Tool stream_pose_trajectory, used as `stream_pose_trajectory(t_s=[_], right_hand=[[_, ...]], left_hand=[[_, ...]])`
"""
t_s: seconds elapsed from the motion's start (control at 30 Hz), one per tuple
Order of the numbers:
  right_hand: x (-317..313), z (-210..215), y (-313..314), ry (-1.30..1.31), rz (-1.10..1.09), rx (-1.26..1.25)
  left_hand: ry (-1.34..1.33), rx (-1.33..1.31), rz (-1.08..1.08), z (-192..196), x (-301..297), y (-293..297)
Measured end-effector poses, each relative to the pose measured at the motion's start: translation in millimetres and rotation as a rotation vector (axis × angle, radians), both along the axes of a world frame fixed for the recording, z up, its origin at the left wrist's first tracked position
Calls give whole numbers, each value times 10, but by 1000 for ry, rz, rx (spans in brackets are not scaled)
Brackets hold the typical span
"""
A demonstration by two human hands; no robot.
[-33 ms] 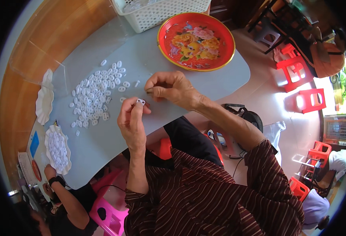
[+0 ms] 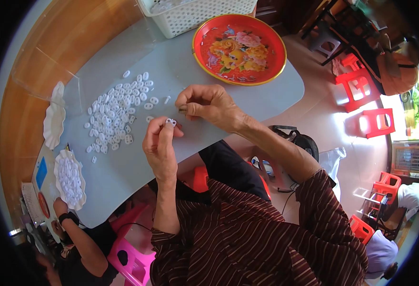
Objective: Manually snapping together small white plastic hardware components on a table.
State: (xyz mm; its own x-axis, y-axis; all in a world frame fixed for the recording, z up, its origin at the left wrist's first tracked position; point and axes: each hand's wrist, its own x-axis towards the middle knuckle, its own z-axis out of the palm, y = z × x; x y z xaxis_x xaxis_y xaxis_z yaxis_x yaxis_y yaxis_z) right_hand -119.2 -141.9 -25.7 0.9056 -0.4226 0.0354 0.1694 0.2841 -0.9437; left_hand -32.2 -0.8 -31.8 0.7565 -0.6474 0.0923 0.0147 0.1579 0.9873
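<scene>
Between the left hand's (image 2: 161, 145) thumb and forefinger is gripped a small white piece, apparently plastic, with two round openings side by side (image 2: 171, 122); it sits above the tabletop, inward from the near edge. Its openings face upward, and the thumb hides part of its lower side. The right hand (image 2: 207, 107) hovers just beside it, thumb and bent forefinger drawn together; whether they pinch anything cannot be told.

Near those fingers, a slim white pin-like part (image 2: 167, 99) lies on the smooth grey tabletop (image 2: 138, 176). Toward the left edge spreads a loose heap of white, rounded, two-holed pieces (image 2: 109, 114). At the near left corner, a white wavy-rimmed dish (image 2: 80, 206) holds many white pieces, with a co-worker's hand (image 2: 60, 208) beside it. Toward the rounded right end rests a round red flower-patterned tray with a gold rim (image 2: 209, 38); a white perforated basket (image 2: 204, 16) stands by the far edge.
</scene>
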Motion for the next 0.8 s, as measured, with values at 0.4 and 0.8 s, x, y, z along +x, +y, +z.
stream_pose_trajectory(t_s=[0.4,0.8], right_hand=[[16,-51,51,-55,31,-33],[-22,-76,39,-30,37,-114]], left_hand=[[-58,80,-4,31,-43,-19],[-146,115,-42,10,-33,-1]])
